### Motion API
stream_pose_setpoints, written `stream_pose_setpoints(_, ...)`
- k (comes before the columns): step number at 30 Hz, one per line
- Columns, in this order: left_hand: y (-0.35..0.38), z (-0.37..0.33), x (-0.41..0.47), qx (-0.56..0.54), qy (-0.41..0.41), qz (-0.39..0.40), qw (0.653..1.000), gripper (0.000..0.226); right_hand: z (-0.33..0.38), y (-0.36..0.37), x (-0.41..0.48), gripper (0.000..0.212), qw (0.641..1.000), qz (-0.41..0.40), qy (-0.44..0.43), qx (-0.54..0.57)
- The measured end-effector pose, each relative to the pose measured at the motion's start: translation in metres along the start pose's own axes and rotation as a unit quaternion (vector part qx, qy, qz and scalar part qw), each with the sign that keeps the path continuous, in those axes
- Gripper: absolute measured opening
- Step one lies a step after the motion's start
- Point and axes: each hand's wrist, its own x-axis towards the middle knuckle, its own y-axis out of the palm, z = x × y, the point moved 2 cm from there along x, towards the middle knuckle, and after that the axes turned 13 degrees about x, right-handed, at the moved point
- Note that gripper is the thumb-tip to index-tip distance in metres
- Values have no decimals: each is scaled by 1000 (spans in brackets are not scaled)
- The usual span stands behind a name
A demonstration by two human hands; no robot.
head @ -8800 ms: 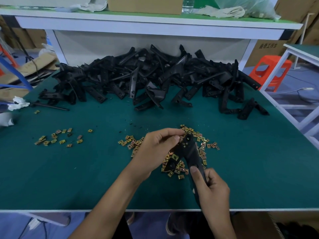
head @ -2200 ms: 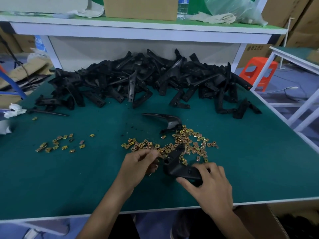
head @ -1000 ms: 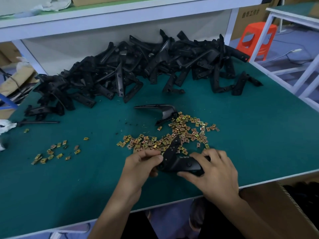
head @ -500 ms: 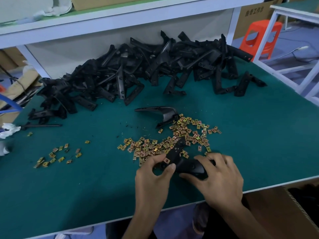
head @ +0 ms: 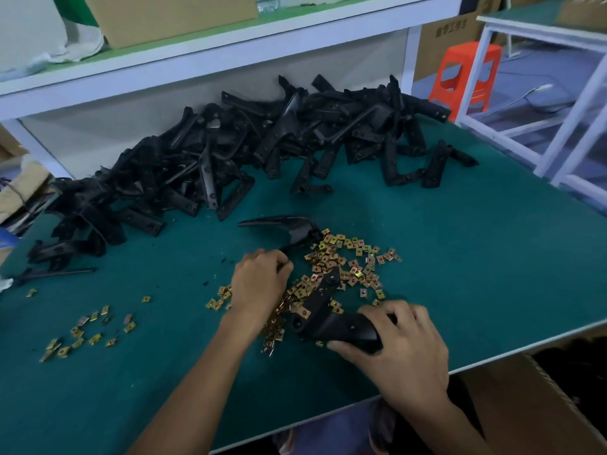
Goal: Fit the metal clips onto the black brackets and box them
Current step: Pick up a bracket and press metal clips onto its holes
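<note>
Now left hand [head: 259,284] off bracket [head: 323,307], over clips [head: 348,257]

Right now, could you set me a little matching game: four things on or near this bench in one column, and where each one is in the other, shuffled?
Things
1. heap of black brackets
2. orange stool
3. small scatter of clips
4. nearest bracket

Places
A. held by the right hand
B. on the floor, past the right side of the table
C. at the table's far side, below the white shelf
D. on the table's left part, apart from the main clip pile

Pairs: 1-C, 2-B, 3-D, 4-A
</note>
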Motion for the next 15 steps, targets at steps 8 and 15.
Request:
stream_pose_setpoints(8,-22,4,-17,-220,-68,60,971,4,1,0,0,69,1000,0,-8,-3)
stream_pose_setpoints(15,-43,-8,-76,-484,-65,107,866,23,4,0,-1,67,999,19,-36,-3)
